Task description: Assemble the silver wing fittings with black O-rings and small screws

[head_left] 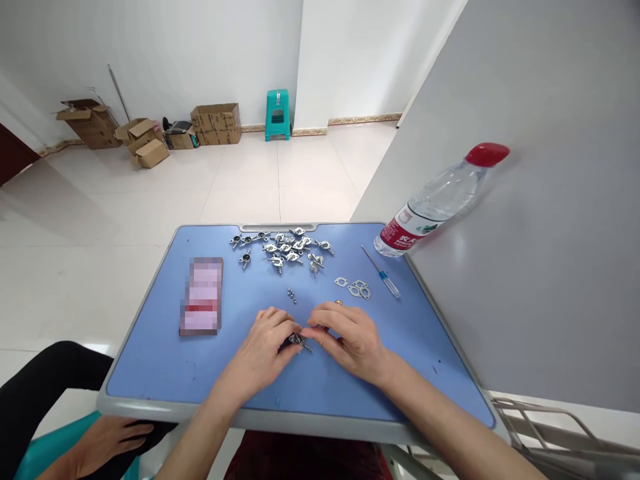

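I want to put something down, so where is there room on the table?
Between the phone and the left hand; below the phone, by the near edge of the table; and between the right hand, screwdriver and right edge, bar small marks. It's crowded at the far middle with metal parts, and near the bottle with gaskets.

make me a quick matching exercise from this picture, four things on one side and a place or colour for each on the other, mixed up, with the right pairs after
Things
1. metal part
2. bottle
3. screwdriver
4. stool

Places and colours
A. lying flat on the blue tabletop
B. standing on the floor
C. in the fingers of the left hand
D. topped with a red cap

Right pairs: 1-C, 2-D, 3-A, 4-B
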`<state>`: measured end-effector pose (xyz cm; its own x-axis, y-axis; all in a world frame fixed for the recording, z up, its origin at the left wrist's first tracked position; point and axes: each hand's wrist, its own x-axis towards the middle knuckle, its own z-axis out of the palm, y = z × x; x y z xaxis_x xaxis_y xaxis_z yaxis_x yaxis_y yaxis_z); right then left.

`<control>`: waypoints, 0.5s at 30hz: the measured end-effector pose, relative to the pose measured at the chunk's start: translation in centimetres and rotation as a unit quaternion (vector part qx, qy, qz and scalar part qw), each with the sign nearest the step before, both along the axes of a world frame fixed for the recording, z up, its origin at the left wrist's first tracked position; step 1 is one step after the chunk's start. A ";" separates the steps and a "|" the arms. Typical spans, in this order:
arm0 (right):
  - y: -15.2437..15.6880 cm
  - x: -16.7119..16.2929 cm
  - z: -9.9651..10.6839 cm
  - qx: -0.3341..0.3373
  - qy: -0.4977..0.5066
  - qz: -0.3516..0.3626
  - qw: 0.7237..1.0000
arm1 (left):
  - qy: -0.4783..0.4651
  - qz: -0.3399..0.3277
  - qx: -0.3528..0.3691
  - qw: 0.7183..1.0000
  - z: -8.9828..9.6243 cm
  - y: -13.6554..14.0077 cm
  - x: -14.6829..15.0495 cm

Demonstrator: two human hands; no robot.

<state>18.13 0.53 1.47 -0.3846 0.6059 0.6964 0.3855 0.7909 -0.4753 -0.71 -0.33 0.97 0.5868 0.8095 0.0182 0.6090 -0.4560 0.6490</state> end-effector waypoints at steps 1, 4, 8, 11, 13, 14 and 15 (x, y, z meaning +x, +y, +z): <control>0.0 0.0 0.0 -0.002 -0.004 0.007 1.000 | -0.004 0.000 0.002 1.000 -0.1 0.0 0.0; -0.2 0.2 0.3 -0.019 -0.005 0.049 0.999 | -0.010 0.003 0.010 1.000 -0.3 -0.1 -0.1; -0.5 0.1 0.4 -0.031 0.019 0.055 0.998 | -0.004 0.006 0.013 1.000 -0.4 -0.1 -0.1; -0.3 0.1 0.2 -0.014 0.022 0.033 0.999 | -0.006 0.004 0.017 1.000 -0.3 -0.2 -0.2; -0.3 0.1 0.1 -0.013 0.016 0.026 0.999 | -0.008 0.004 0.023 1.000 -0.3 -0.2 -0.2; -0.3 0.2 0.2 -0.018 0.015 0.030 0.999 | -0.009 0.004 0.026 1.000 -0.3 -0.3 -0.2; -0.3 0.3 0.2 -0.028 0.016 0.039 0.999 | -0.011 0.003 0.027 1.000 -0.3 -0.3 -0.2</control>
<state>18.40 0.24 1.66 -0.4105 0.6127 0.6753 0.3073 0.7902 -0.5302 -0.95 -0.58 0.68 0.5806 0.8107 0.0751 0.5984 -0.4874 0.6359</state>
